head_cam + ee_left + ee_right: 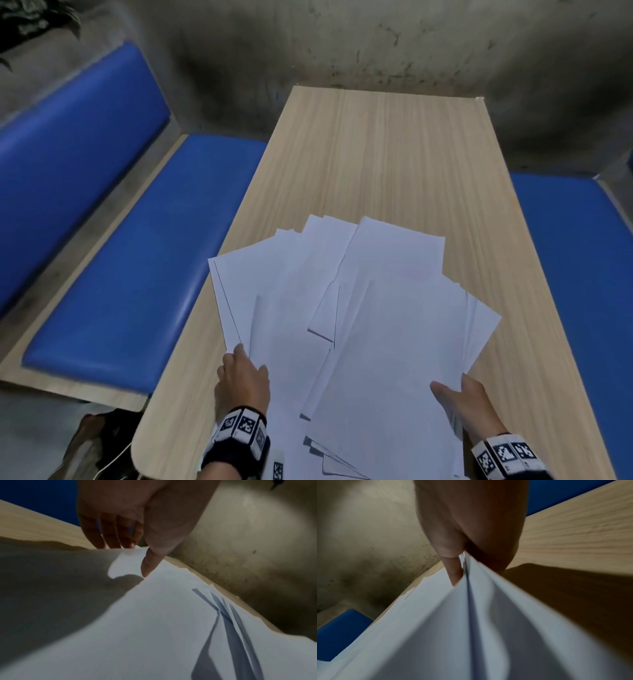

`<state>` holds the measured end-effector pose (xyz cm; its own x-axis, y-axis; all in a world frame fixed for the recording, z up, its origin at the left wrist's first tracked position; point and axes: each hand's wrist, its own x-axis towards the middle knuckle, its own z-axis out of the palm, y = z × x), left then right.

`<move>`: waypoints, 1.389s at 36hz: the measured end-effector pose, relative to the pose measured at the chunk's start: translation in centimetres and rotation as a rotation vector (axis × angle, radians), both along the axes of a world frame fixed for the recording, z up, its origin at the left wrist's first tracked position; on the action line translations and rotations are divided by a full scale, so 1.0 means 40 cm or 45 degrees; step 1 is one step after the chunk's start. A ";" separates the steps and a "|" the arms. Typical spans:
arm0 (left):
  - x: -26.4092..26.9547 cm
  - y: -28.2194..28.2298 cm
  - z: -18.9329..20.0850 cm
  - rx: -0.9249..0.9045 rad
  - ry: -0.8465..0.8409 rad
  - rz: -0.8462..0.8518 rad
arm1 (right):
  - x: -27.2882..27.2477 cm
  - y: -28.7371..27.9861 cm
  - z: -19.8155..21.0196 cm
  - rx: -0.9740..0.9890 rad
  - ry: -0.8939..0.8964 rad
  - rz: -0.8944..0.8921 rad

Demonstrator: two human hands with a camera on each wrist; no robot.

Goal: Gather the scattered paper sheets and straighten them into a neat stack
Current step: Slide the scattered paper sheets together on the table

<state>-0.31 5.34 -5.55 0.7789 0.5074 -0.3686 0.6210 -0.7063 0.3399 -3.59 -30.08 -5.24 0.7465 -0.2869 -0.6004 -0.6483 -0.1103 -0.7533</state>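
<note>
Loosely fanned white paper sheets (pixel 359 308), both hands pinching, woodgrain table (pixel 394 154)

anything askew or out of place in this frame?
Yes: the paper sheets are fanned at clashing angles, edges unaligned, some corners past the table edge on the left. Left hand and right hand grip them from either side. No damage visible.

I see matt white paper sheets (pixel 359 308) on a worktop (pixel 394 154) of pale wood-grain laminate, smooth and dull. The bench cushions (pixel 137 257) look like glossy blue vinyl; the wall (pixel 376 41) is rough, stained plaster.
</note>
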 end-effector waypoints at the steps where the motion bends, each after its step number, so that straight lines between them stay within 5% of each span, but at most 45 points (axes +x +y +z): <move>1: 0.005 0.007 -0.003 -0.049 -0.071 0.024 | -0.001 0.002 0.002 0.004 0.004 0.000; 6: 0.061 0.040 0.001 -0.231 -0.420 0.182 | -0.002 0.001 0.009 -0.004 -0.001 0.003; 10: 0.133 0.081 0.013 -0.263 -0.392 0.344 | -0.002 0.005 0.017 -0.020 -0.020 -0.003; 18: 0.213 0.144 -0.009 -0.132 -0.181 0.271 | -0.006 0.007 0.026 -0.045 0.016 0.016; 26: 0.239 0.126 0.014 -0.424 -0.439 0.420 | -0.009 0.008 0.026 -0.030 0.016 0.004; 30: 0.240 0.122 0.004 -0.622 -0.391 0.516 | -0.010 0.007 0.027 -0.024 0.020 0.002; 39: 0.236 0.140 0.049 -0.507 -0.560 0.198 | -0.009 0.006 0.029 -0.010 0.006 -0.002; 50: 0.234 0.147 0.400 -0.085 -0.863 -0.520 | -0.007 0.003 0.051 -0.039 -0.011 0.041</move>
